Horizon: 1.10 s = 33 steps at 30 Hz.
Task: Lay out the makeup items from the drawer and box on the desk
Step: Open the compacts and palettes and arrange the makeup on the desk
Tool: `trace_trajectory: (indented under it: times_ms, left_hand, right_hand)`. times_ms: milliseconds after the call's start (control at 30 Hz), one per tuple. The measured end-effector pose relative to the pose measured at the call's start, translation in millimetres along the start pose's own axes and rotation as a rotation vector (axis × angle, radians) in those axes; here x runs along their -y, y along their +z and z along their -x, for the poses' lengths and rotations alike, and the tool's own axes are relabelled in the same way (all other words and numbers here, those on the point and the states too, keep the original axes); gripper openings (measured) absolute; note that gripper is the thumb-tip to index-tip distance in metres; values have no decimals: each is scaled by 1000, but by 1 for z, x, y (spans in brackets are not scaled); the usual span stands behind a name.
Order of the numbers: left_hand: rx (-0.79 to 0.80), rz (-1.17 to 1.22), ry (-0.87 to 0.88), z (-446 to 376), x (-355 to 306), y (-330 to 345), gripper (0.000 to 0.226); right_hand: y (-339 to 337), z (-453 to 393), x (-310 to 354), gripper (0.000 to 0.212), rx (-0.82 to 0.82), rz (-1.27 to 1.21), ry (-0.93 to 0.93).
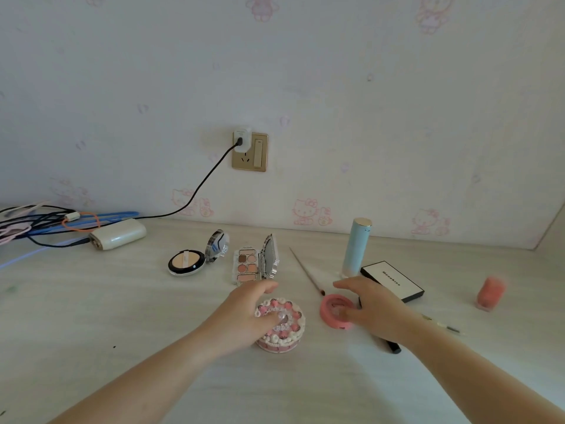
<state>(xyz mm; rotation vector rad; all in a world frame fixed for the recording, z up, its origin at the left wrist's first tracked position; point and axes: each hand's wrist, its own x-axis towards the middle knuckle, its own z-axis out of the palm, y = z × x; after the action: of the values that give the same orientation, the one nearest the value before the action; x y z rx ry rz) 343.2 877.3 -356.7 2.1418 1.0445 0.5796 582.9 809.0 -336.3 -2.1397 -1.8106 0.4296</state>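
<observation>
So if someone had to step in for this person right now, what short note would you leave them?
Left hand: fingers curled on the cake-shaped box.
Right hand: holding the pink round case.
Already laid out: open powder compact, open eyeshadow palette, thin brush, blue tube upright, black-edged box, pink bottle.
Left: set down the pink case, then deal with the cake box. Drawer not in view.

Pink-white cake box [282,327]; pale-blue tube [356,247] — gold cap.
</observation>
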Motion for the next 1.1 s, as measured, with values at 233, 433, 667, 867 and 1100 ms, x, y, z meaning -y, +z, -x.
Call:
trace_trajectory:
  times_ms: [233,433,667,867,1100]
  left_hand:
    - [-17,37,27,-2,-15,8,52]
    - [-123,190,51,0,-29,6,36]
    - [237,969,-214,1,-51,-1,42]
    - [343,1012,-138,4,-57,-5,43]
    - [54,861,8,5,-55,0,63]
  right_hand:
    - [12,-3,7,62,10,343,-16]
    - [0,8,9,71,-101,71,-215]
    - [-21,28,33,87,-208,-182,-520]
    - [-20,31,41,89,-159,-155,-572]
    - [-18,31,62,34,-16,-857,-239]
